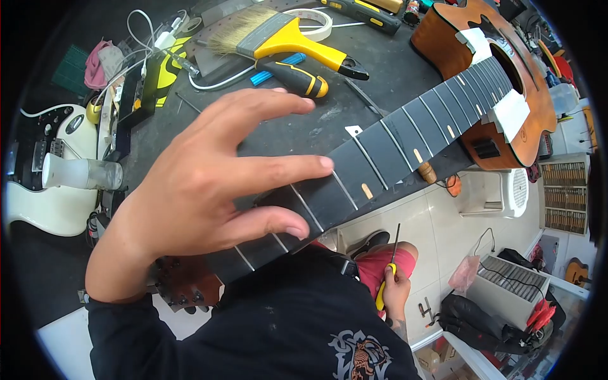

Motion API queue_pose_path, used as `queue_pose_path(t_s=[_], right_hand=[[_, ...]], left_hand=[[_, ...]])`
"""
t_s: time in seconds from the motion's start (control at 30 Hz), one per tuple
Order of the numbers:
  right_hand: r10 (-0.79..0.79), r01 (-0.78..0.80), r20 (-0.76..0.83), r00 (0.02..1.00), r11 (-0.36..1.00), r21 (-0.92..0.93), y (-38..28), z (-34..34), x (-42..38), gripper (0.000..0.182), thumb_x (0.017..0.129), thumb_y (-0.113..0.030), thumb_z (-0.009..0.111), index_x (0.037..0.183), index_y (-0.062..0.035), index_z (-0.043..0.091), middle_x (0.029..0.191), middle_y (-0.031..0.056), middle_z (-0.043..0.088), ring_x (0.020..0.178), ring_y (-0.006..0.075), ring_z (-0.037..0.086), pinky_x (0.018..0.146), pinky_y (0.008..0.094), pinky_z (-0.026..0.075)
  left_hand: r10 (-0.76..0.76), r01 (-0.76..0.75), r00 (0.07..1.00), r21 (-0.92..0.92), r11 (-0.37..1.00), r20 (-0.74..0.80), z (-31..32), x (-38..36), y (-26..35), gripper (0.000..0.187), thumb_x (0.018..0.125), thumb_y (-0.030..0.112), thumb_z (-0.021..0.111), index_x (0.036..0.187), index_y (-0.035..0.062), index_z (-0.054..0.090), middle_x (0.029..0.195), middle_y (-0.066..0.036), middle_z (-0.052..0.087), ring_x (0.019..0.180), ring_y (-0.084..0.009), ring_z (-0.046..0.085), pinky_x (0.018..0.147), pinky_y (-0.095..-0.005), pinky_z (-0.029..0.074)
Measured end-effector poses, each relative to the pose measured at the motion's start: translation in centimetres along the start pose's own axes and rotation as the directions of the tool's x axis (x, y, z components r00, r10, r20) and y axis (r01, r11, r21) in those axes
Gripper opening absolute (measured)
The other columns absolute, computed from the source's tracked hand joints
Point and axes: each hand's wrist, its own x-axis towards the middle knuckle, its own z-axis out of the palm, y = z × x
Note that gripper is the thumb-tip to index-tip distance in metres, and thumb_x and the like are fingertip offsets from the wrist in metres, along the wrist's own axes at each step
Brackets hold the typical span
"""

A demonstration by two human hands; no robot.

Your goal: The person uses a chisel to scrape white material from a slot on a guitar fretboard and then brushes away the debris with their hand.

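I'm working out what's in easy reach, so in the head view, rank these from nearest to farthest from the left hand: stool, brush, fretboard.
1. Fretboard: directly under the spread left hand.
2. Brush: past the fingertips, near the top of the view.
3. Stool: farthest, at the right of the view.

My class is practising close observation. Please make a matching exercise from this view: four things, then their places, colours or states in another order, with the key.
Things
1. Left hand
2. Right hand
3. Electric guitar
4. Paintbrush

Places or states
A. Yellow-handled, on the dark workbench
B. Holding a thin-shafted tool
C. White, at the view's left side
D. Spread over the fretboard

Pairs: 1-D, 2-B, 3-C, 4-A
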Motion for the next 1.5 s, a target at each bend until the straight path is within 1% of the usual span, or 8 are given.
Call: queue_pose_path(t_s=[0.2, 0.27, 0.37, 0.53, 0.8, 1.0, 1.37, 1.5], right_hand=[[-0.159, 0.147, -0.088, 0.983, 0.98, -0.134, 2.0, 0.7, 2.6, 0.032, 0.099, -0.026, 0.063, 0.114, 0.0018, 0.069, 0.068, 0.0098, 0.066, 0.055, 0.016, 0.064, 0.054, 0.0338, 0.05], [-0.041, 0.039, -0.053, 0.998, 0.998, -0.041, 0.9, 0.8, 2.4, 0.032, 0.099, -0.027, 0.063, 0.114, 0.0008, 0.07, 0.068, 0.0108, 0.067, 0.055, 0.0177, 0.066, 0.054, 0.0342, 0.05], [-0.054, 0.052, -0.061, 0.997, 0.998, -0.032, -0.3, 1.2, 2.9, 0.035, 0.099, -0.027, 0.062, 0.119, 0.0023, 0.068, 0.067, 0.0105, 0.067, 0.052, 0.0173, 0.065, 0.053, 0.0341, 0.05], [-0.154, 0.151, -0.026, 0.988, 0.984, -0.092, 0.0, 1.5, 4.8, 0.036, 0.101, -0.024, 0.06, 0.126, 0.0016, 0.065, 0.069, 0.0112, 0.066, 0.052, 0.0162, 0.064, 0.05, 0.0319, 0.048], [0.034, -0.047, 0.105, 0.994, 0.991, 0.124, 0.1, 0.6, 6.2, 0.031, 0.104, -0.02, 0.057, 0.125, 0.0017, 0.062, 0.072, 0.0041, 0.061, 0.05, 0.0137, 0.058, 0.045, 0.0296, 0.046], [0.028, -0.05, 0.117, 0.993, 0.981, 0.19, 2.2, 0.1, 7.7, 0.027, 0.103, -0.019, 0.057, 0.116, 0.0041, 0.065, 0.079, 0.0024, 0.063, 0.065, 0.0092, 0.056, 0.059, 0.0247, 0.044], [0.084, -0.113, 0.149, 0.985, 0.973, 0.203, 1.2, 0.1, 7.2, 0.032, 0.103, -0.022, 0.058, 0.122, 0.0029, 0.064, 0.073, 0.002, 0.059, 0.059, 0.0095, 0.054, 0.053, 0.0248, 0.044], [0.072, -0.108, 0.148, 0.986, 0.961, 0.253, -0.3, 0.1, 6.6, 0.034, 0.103, -0.019, 0.056, 0.13, 0.0007, 0.061, 0.075, 0.0027, 0.061, 0.056, 0.0119, 0.057, 0.047, 0.0277, 0.046]], left_hand=[[-0.232, 0.231, 0.973, 0.083, 0.969, 0.001, -0.9, -1.7, 0.9, 0.051, 0.071, 0.041, 0.084, 0.104, 0.002, 0.074, 0.122, -0.018, 0.067, 0.117, -0.0373, 0.063, 0.1, -0.0459, 0.048], [-0.218, 0.223, 0.974, 0.11, 0.969, -0.054, -0.6, -1.4, 1.7, 0.048, 0.067, 0.032, 0.089, 0.101, 0.0021, 0.073, 0.11, -0.015, 0.069, 0.104, -0.0353, 0.066, 0.087, -0.0414, 0.054], [-0.301, 0.301, 0.954, 0.024, 0.953, -0.011, -0.6, -1.8, 2.7, 0.067, 0.076, 0.052, 0.08, 0.115, -0.0023, 0.071, 0.114, -0.019, 0.069, 0.105, -0.0354, 0.068, 0.091, -0.0413, 0.052], [-0.398, 0.399, 0.916, -0.024, 0.916, 0.046, 0.4, -0.8, 5.7, 0.083, 0.069, 0.043, 0.086, 0.133, -0.0025, 0.061, 0.116, -0.02, 0.067, 0.1, -0.0353, 0.066, 0.086, -0.0401, 0.054], [-0.437, 0.421, 0.899, 0.238, 0.875, 0.016, 3.3, -0.3, 7.3, 0.11, 0.069, 0.058, 0.081, 0.147, -0.0084, 0.041, 0.123, -0.025, 0.062, 0.104, -0.0389, 0.065, 0.087, -0.0419, 0.053], [-0.467, 0.445, 0.884, 0.246, 0.861, 0.037, 3.5, -0.1, 7.3, 0.112, 0.069, 0.057, 0.082, 0.148, -0.0085, 0.038, 0.122, -0.025, 0.062, 0.103, -0.0392, 0.065, 0.085, -0.0417, 0.053], [-0.488, 0.462, 0.872, 0.25, 0.851, 0.049, 3.5, 0.0, 7.4, 0.112, 0.068, 0.055, 0.084, 0.148, -0.0084, 0.038, 0.121, -0.024, 0.062, 0.101, -0.0386, 0.065, 0.084, -0.0417, 0.053], [-0.45, 0.441, 0.893, 0.23, 0.868, -0.013, 3.9, -0.2, 7.4, 0.098, 0.069, 0.051, 0.085, 0.148, 0.0055, 0.048, 0.123, -0.021, 0.062, 0.1, -0.0379, 0.065, 0.083, -0.0409, 0.054]])
